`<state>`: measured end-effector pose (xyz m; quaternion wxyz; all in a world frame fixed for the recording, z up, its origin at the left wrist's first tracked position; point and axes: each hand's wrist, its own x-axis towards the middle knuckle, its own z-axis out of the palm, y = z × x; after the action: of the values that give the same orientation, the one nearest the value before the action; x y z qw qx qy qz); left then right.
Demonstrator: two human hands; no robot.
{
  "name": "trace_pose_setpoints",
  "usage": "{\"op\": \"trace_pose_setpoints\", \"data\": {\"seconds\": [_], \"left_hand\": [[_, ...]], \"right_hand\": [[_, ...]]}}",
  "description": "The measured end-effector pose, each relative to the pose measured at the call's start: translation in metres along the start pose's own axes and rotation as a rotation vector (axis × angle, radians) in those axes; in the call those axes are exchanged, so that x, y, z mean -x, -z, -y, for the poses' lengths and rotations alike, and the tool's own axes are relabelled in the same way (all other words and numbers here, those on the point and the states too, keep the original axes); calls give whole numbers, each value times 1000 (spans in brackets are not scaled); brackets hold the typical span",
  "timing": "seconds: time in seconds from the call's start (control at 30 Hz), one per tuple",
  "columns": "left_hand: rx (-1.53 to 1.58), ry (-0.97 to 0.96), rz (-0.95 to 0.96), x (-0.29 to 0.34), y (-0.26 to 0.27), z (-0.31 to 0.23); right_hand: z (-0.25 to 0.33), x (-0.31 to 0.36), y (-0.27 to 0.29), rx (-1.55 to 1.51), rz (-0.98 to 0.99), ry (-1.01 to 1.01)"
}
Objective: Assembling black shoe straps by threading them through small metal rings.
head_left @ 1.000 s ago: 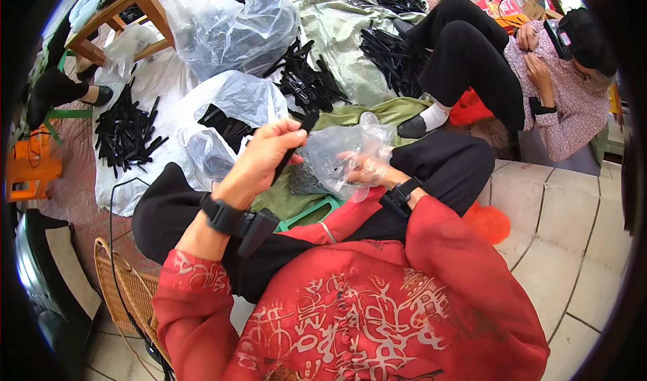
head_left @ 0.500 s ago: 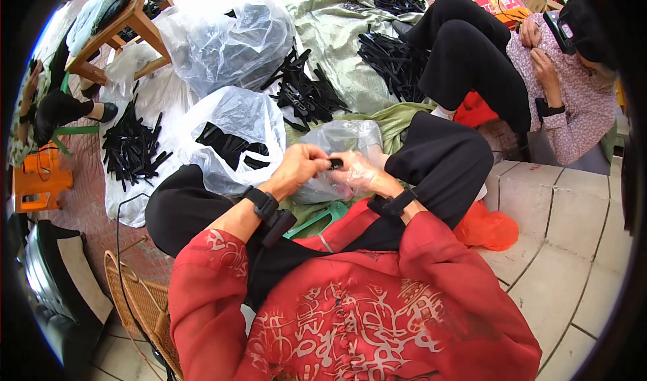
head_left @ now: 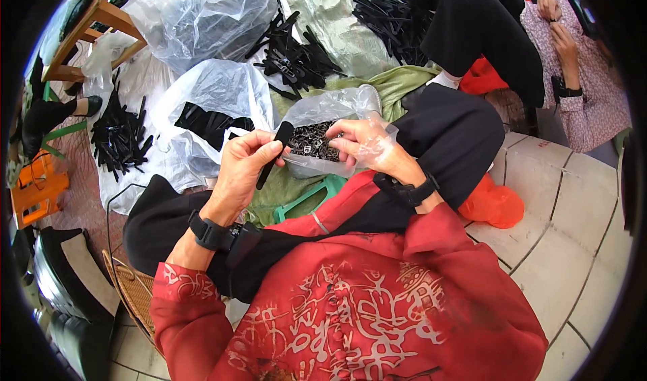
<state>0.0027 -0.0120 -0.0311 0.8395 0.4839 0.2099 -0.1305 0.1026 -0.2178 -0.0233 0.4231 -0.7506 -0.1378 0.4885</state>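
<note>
My left hand (head_left: 251,157) pinches a flat black strap (head_left: 275,155) between thumb and fingers, the strap standing at a slant. Beside it, a clear plastic bag (head_left: 350,103) lies open between my legs, full of small dark metal buckles (head_left: 313,142). Over the bag's right side is my right hand (head_left: 367,146), its fingers bent and thumb close to them; whatever may be at the fingertips is too small to make out. Something clear and shiny, like film or tape, covers part of the back of that hand.
A white plastic bag of black straps (head_left: 219,126) sits to my left, near loose strap piles (head_left: 296,57) on pale sheeting. A green plastic stool (head_left: 310,199) is beneath the buckle bag. At right, another person (head_left: 573,64) sits close to a red plastic bag (head_left: 494,206).
My hands have moved apart from their meeting over the bag. The left now holds the strap out to the left; the right is over the buckles, now visible. The whole view has shifted.
</note>
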Motion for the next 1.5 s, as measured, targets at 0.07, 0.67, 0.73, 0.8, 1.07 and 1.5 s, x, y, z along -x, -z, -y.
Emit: {"op": "trace_pose_setpoints", "data": {"seconds": [0.07, 0.67, 0.73, 0.8, 1.07, 1.5], "left_hand": [[-11, -6, 13, 0, -2, -2], [-66, 284, 32, -7, 4, 32], [-71, 315, 41, -2, 9, 36], [-60, 301, 16, -3, 11, 39], [-190, 451, -170, -9, 36, 74], [-351, -17, -363, 2, 60, 45]], "right_hand": [[-3, 2, 4, -28, 9, 21], [57, 81, 5, 612, -1, 440], [60, 50, -5, 443, -109, 557], [34, 8, -10, 506, 44, 350], [-121, -90, -70, 928, 158, 128], [-140, -102, -102, 661, -318, 154]]}}
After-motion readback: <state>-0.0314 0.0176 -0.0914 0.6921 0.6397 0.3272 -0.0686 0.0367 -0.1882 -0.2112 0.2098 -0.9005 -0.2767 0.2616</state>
